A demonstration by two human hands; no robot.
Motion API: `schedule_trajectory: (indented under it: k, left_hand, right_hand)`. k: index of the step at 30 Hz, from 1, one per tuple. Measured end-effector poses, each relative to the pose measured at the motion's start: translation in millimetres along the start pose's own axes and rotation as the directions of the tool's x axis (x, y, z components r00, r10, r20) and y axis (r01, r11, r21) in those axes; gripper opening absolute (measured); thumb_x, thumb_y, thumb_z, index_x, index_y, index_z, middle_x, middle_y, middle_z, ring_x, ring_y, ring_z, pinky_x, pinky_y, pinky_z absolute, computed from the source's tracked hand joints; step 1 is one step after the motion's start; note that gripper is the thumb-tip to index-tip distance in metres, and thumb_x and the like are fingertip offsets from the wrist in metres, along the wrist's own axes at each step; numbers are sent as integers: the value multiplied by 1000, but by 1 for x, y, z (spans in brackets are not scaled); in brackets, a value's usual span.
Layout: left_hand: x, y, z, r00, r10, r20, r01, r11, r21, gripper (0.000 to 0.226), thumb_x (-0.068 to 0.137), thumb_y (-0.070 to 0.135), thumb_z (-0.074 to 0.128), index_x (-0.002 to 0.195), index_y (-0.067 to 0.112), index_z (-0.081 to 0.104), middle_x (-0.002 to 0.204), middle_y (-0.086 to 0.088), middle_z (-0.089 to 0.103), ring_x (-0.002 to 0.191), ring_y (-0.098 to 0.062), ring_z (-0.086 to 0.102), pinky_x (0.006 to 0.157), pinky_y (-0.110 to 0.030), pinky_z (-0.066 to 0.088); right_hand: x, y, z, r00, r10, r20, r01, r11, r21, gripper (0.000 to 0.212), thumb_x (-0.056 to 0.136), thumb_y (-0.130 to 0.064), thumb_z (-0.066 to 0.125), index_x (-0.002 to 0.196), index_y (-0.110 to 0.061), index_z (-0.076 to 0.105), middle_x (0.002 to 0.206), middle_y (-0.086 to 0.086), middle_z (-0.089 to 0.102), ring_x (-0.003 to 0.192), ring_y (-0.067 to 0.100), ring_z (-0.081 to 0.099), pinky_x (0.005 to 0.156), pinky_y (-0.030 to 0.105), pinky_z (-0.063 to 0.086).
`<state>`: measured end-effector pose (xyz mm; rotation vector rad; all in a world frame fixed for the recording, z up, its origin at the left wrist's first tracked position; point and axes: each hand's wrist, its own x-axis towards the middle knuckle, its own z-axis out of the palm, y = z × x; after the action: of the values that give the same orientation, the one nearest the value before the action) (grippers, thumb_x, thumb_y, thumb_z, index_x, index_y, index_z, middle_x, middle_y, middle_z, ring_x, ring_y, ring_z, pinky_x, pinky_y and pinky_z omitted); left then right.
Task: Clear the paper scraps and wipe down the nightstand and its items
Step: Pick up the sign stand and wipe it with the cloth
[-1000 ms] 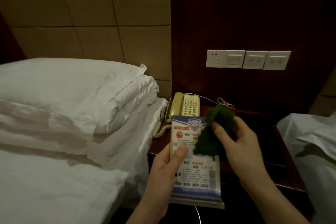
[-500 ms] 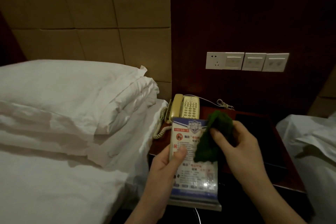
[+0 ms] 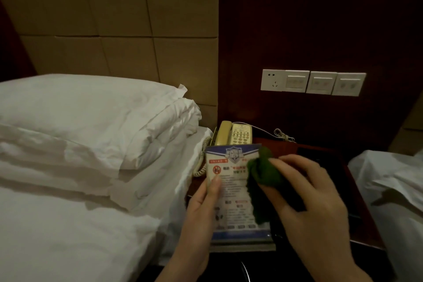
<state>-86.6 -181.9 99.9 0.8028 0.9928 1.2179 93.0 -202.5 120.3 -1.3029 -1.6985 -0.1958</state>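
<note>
— While the left hand [image 3: 201,204] grips the printed notice card [image 3: 231,192] by its left edge, thumb lying across the face, what is the other one doing?

— Pressing a bunched dark green cloth [image 3: 263,171] against the upper right part of that card. The right hand [image 3: 306,199] has its fingers curled round the cloth, which hangs down over the card's right side.

— Where does the card sit, going by the telephone?

— Just in front of the cream telephone [image 3: 233,134], held upright with its top edge overlapping the phone's lower edge in the view. The phone rests at the back left corner of the dark wooden nightstand [image 3: 366,213], its coiled cord [image 3: 201,162] dropping down the left side.

— Anything else round the telephone?

— Left of it, white pillows [image 3: 91,117] piled on the bed [image 3: 68,224]. Right of it, a thin bundled cable [image 3: 283,135] on the nightstand top. Above and to the right, a row of white wall switches with a socket [image 3: 313,82]. Far right, more white bedding [image 3: 393,185].
</note>
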Motion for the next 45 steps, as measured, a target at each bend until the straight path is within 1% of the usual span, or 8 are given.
schedule_trajectory:
  k: [4,7,11,19,24,32,39,45]
  left_hand:
    - [-3,-3,10,1000,1,22,0,1000,-8,30,103,40,50,117,29,74,104,0,82,97,-14,79,80,-32,62]
    - [2,-9,7,1000,17,5,-17,1000,-14,27,106,36,48,108,31,74,90,12,82,82,1,77,62,-16,58]
    - [3,-13,-2,997,16,-75,-17,1000,-11,32,95,55,53,96,40,81,96,11,82,87,-1,77,73,-24,58]
    - [-7,-4,8,999,31,38,-35,992,125,38,104,53,34,89,36,64,64,17,75,63,3,73,49,-11,51]
    - [-1,-6,1,997,43,-70,-33,990,134,56,88,70,35,102,32,74,82,16,78,71,13,69,53,-3,47]
    - [-13,-9,11,998,-5,-60,20,966,256,48,74,82,38,82,55,77,93,8,81,80,-3,77,79,-25,62]
    - [3,-2,-10,984,91,-153,-52,969,242,71,87,76,33,118,27,75,102,0,79,80,-5,76,57,-12,55]
    - [7,0,-12,991,106,-78,-77,949,306,59,102,58,36,108,13,73,88,-7,82,81,-20,80,63,-24,59]
  right_hand:
    - [-5,-6,28,986,-50,158,91,960,-265,62,82,-41,75,140,-27,57,123,6,48,98,20,52,67,30,53]
    - [-21,-10,43,959,-45,281,115,964,-239,68,83,-46,71,145,-29,48,123,1,45,95,14,60,55,21,54]
    - [-26,-6,35,906,-121,405,169,982,-85,76,75,-37,85,142,-42,48,121,-10,46,91,4,57,58,16,54]
    - [22,0,24,982,34,187,-39,999,24,41,90,-34,64,131,-31,64,129,-15,47,106,4,56,89,33,59]
    - [-23,-10,27,887,-175,427,148,984,96,51,79,-34,82,125,-43,62,127,-22,43,97,-3,57,82,14,53]
    - [23,2,31,974,58,221,-64,998,21,44,93,-39,58,136,-33,59,130,-21,41,107,-7,44,87,11,46]
    - [-24,-6,29,870,-165,465,155,986,60,52,84,-34,77,131,-43,56,131,-19,43,106,0,55,83,16,52]
    - [4,19,19,959,33,280,-30,999,-14,44,91,-30,69,134,-31,63,128,-20,43,102,-3,50,84,9,41]
